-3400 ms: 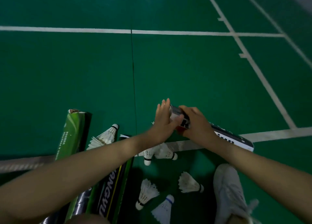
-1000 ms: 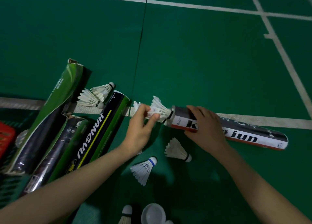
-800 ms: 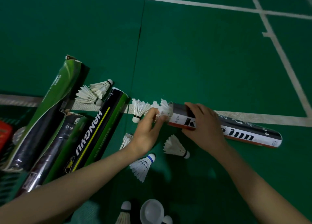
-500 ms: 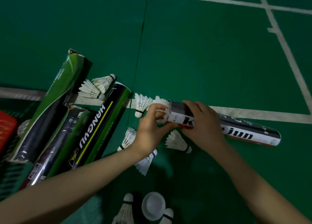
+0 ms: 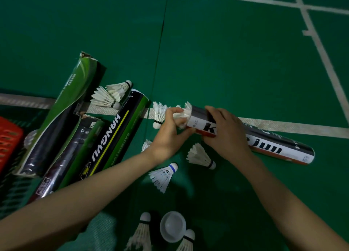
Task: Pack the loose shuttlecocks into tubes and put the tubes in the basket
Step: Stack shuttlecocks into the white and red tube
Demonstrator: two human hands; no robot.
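A black, white and red shuttlecock tube (image 5: 272, 146) lies on the green court floor, its open end pointing left. My right hand (image 5: 226, 135) grips the tube near that open end. My left hand (image 5: 170, 133) pinches a white shuttlecock (image 5: 184, 113) whose feathers stick out of the tube mouth. Loose shuttlecocks lie around: one (image 5: 158, 114) just left of my left hand, one (image 5: 201, 156) below the tube, one with a blue band (image 5: 163, 176) lower down, and two (image 5: 111, 95) by the green tubes.
Three tubes lie to the left: a green one (image 5: 62, 114), a dark one (image 5: 64, 156) and a black-green one (image 5: 115, 135). A red basket (image 5: 7, 137) shows at the left edge. A white tube cap (image 5: 172, 226) and two more shuttlecocks (image 5: 141, 232) lie near the bottom.
My left hand brought a shuttlecock to the tube mouth and has pushed it further in. My right hand stayed on the tube. The view shifted slightly.
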